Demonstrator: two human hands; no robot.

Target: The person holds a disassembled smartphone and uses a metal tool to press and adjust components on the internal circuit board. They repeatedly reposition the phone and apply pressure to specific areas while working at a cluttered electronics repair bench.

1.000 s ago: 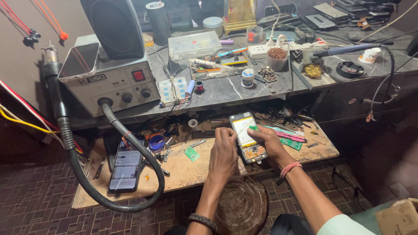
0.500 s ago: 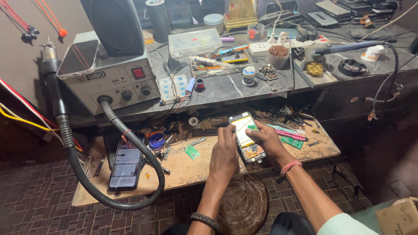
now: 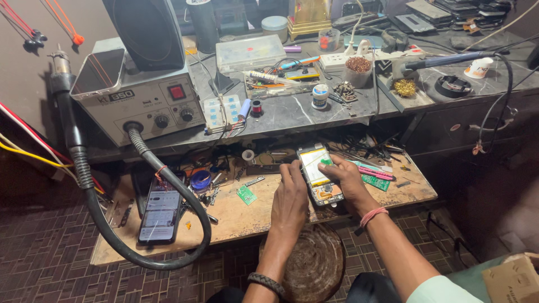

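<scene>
While both hands work at the wooden shelf, the opened phone lies between them, its long axis running away from the person and tilted slightly left. Left hand rests along the phone's left edge, fingers curled loosely against it. Right hand sits nearer its top, fingertips pinched on a small green-tipped tool held to the pale battery area. Whatever the tool tip touches is too small to make out, and the right palm hides the phone's lower right corner.
</scene>
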